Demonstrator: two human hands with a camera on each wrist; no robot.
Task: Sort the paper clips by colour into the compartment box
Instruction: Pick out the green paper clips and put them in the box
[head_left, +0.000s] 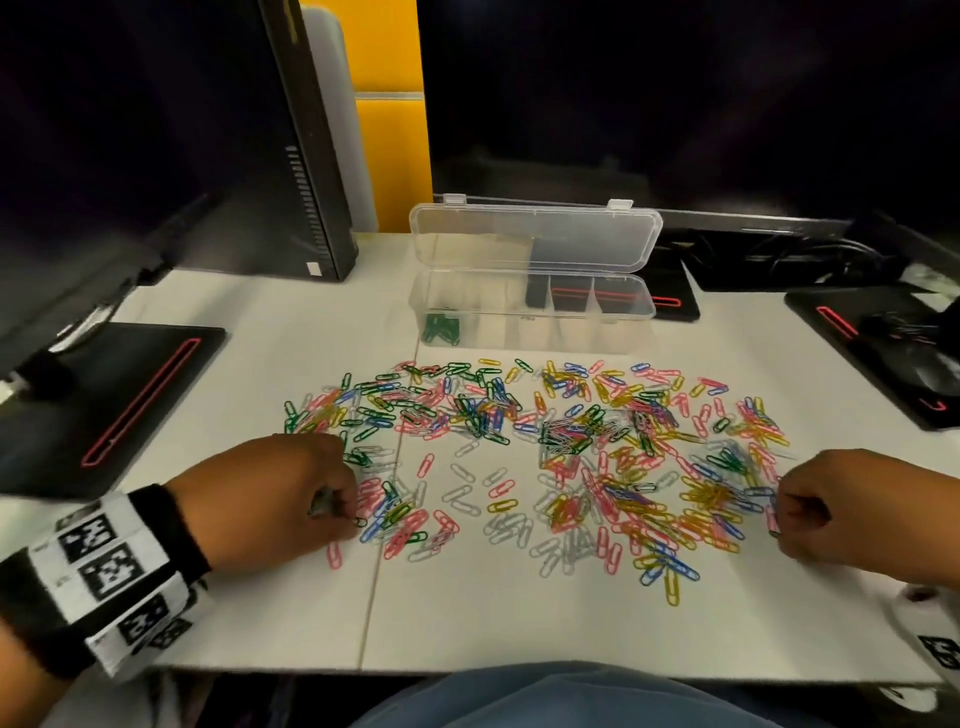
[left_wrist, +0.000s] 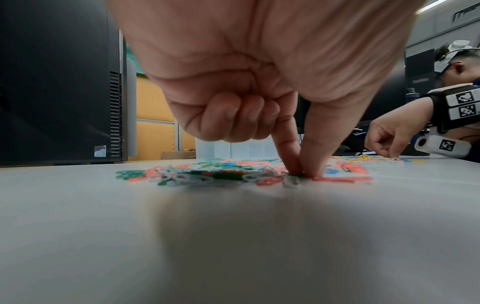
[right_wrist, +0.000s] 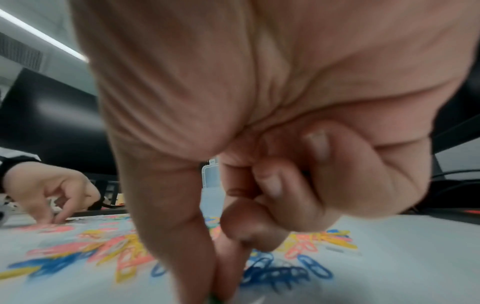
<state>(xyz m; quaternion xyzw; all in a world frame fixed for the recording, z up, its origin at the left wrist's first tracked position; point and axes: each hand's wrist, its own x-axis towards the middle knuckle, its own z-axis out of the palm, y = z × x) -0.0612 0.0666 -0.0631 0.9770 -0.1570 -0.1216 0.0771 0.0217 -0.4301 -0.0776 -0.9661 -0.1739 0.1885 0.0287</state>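
A wide heap of paper clips (head_left: 571, 457) in green, blue, pink, yellow and white covers the white table (head_left: 519, 623). Behind it stands the clear compartment box (head_left: 519, 335) with its lid (head_left: 535, 234) up; green clips (head_left: 441, 330) lie in its leftmost compartment. My left hand (head_left: 356, 519) is at the heap's left edge. Its thumb and index finger pinch a dark green clip (left_wrist: 298, 175) on the table, the other fingers curled. At the heap's right edge my right hand (head_left: 775, 527) pinches downward, a bit of green clip (right_wrist: 214, 298) showing between thumb and index.
A black computer tower (head_left: 306, 156) stands at the back left. Black mats with red lines lie at the left (head_left: 130, 395), at the right (head_left: 872, 353) and behind the box (head_left: 675, 296). Cables (head_left: 810, 254) lie at the back right. Bare table runs along the front edge.
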